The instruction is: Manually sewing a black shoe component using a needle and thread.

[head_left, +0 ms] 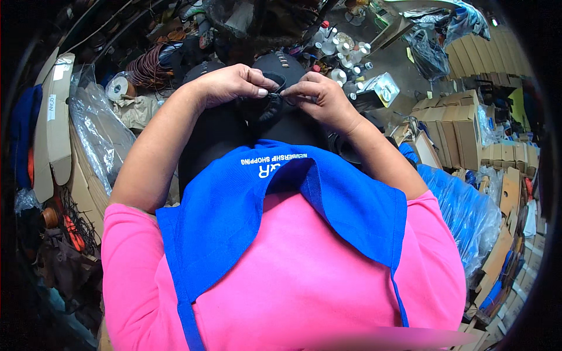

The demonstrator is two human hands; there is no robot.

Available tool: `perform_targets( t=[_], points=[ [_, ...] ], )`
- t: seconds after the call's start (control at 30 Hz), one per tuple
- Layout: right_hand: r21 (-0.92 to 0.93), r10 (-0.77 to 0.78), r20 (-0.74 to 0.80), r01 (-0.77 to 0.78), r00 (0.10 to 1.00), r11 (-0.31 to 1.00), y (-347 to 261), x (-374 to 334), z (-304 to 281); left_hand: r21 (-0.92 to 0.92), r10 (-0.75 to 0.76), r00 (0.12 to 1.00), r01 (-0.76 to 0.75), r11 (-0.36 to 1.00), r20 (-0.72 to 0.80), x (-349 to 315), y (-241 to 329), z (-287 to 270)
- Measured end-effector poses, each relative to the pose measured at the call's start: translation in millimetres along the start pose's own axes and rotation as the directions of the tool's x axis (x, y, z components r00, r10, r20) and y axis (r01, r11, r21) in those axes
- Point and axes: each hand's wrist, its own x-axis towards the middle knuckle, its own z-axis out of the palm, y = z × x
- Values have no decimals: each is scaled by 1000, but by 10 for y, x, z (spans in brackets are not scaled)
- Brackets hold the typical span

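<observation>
Left hand: the left hand (239, 83) bends inward, thumb and fingers pinched together on the near-left edge of a dark looped piece.
Right hand: the right hand (319, 98) comes in from the other side, thumb and forefinger closed narrowly on the same piece.
Dark looped piece: the dark looped piece (270, 107) lies between the hands, gripped at its rim where the fingertips almost meet; its lower part hangs over the lap.
Progress: the piece is already in both hands and seems mid-handling; what is finished on it, and how much is left, cannot be told against the dark trousers (216, 137).
Lap: a blue apron (228, 222) lies nearer the body.
Beyond the hands: white bottles (344, 54) cluster ahead, right; a spool (119, 88) stands left.
</observation>
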Motion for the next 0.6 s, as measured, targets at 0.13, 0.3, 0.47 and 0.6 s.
perform_targets(
  t=[0.13, 0.3, 0.47, 0.6],
  points=[
    [-153, -48, 74, 59, 996, 986, -76, 25, -82, 19, 30, 999, -30, 999, 24, 30, -53, -5],
    [-408, 0, 242, 102, 970, 907, -265, 140, -178, 84, 7, 998, -13, 996, 67, 83, -61, 1],
    [-554, 106, 380, 134, 919, 821, -386, 336, -253, 196, -45, 995, 28, 980, 86, 103, 82, 18],
    [-339, 161, 488, 16, 858, 941, -190, 441, -230, 369, -26, 998, 47, 928, -62, 106, 81, -74]
  ],
)
